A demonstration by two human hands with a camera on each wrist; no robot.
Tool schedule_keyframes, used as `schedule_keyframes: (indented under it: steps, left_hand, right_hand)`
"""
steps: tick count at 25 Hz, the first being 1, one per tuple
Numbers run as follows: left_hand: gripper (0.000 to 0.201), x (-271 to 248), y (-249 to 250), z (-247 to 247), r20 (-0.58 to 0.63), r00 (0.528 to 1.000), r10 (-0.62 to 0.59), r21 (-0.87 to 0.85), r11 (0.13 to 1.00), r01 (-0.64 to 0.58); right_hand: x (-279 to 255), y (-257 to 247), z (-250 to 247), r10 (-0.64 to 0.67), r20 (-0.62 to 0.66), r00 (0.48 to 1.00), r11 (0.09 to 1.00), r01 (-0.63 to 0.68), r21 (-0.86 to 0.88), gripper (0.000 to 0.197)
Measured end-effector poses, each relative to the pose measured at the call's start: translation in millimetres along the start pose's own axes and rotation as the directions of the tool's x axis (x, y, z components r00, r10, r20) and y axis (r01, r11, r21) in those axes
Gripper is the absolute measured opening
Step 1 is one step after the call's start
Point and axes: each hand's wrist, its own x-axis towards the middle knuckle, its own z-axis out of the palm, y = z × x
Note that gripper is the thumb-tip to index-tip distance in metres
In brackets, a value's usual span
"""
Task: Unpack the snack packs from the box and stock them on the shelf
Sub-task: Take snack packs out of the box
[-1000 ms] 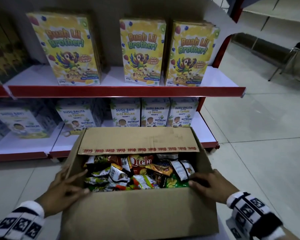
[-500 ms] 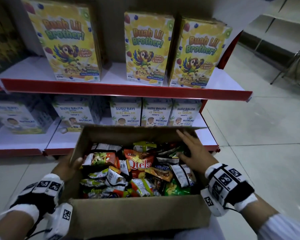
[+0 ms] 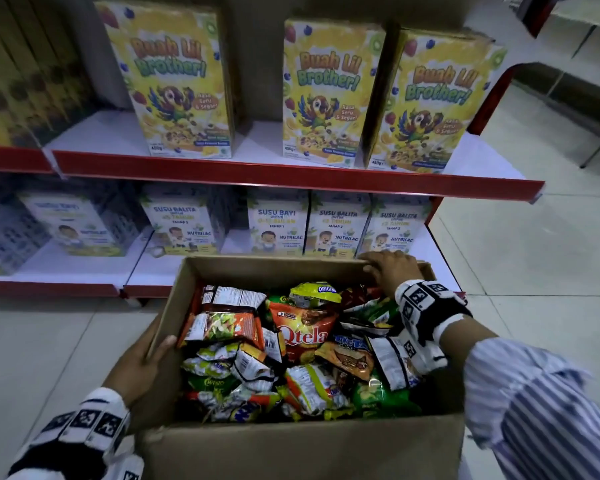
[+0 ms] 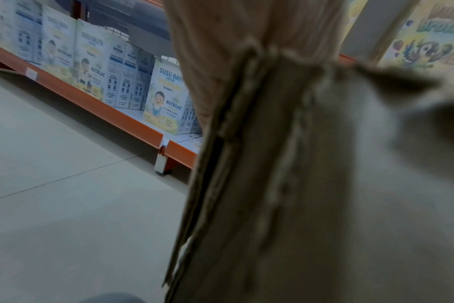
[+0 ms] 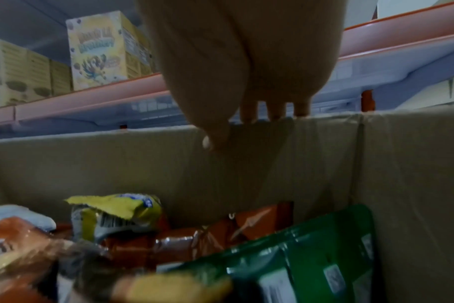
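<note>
An open cardboard box [image 3: 302, 448] sits low in front of me, filled with several mixed snack packs. An orange Qtela pack [image 3: 302, 336] lies in the middle, and a yellow-green pack [image 3: 314, 294] lies behind it. My left hand [image 3: 146, 362] grips the box's left wall, thumb over the rim. My right hand [image 3: 381, 271] grips the far rim near the right corner. In the right wrist view the right hand's fingers [image 5: 275, 110] hook over the far wall [image 5: 117, 164] and the thumb presses its inner face. The left wrist view shows the folded-down flap [image 4: 246, 164] up close.
A red-edged upper shelf [image 3: 291, 176] carries yellow cereal boxes [image 3: 174, 84]. The lower shelf [image 3: 49, 289], just behind the box, holds white milk-formula cartons [image 3: 278, 225]. Pale tiled floor [image 3: 534, 271] spreads to the right and left of the box.
The far flap that covered the box's back has been folded away, uncovering more packs. My right hand went from the near right corner to the far rim. My left hand now grips the left wall.
</note>
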Motion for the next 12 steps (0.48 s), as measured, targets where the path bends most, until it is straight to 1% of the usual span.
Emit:
schedule_keyframes:
  steps: [3,5,7,9,10,12]
  left_hand:
    - [0.050,2.5,-0.8,1.0,0.008,1.000,-0.004,-0.008,1.000,0.004]
    - [0.051,7.3,0.8,1.6,0.018,1.000,0.000,0.005,1.000,0.000]
    - [0.052,15.0,4.2,2.1,0.035,0.999,0.006,0.022,1.000,-0.007]
    - [0.052,24.2,9.4,3.0,0.050,0.999,0.004,0.028,1.000,-0.005]
    - [0.053,28.1,11.3,3.3,0.052,0.999,-0.004,0.035,0.999,0.002]
    - [0.053,35.9,15.2,5.0,0.056,0.998,-0.012,0.055,0.998,0.009]
  right_hand:
    - [-3.1,-2.1,8.9,0.015,0.023,1.000,0.998,-0.013,-0.058,0.032]
    - [-2.6,-3.6,10.7,0.012,0.026,1.000,0.999,-0.011,-0.040,0.032]
    - [-2.2,-5.4,9.2,-0.002,0.044,0.999,1.000,0.000,0.027,0.040]
    - [-1.6,-6.9,4.2,-0.021,0.052,0.998,0.994,0.015,0.111,0.052]
    - [-1.5,-9.6,1.7,-0.028,0.022,0.999,0.984,0.023,0.174,0.055]
    - [-1.5,-18.9,-3.5,-0.049,-0.095,0.994,0.954,0.075,0.291,0.048]
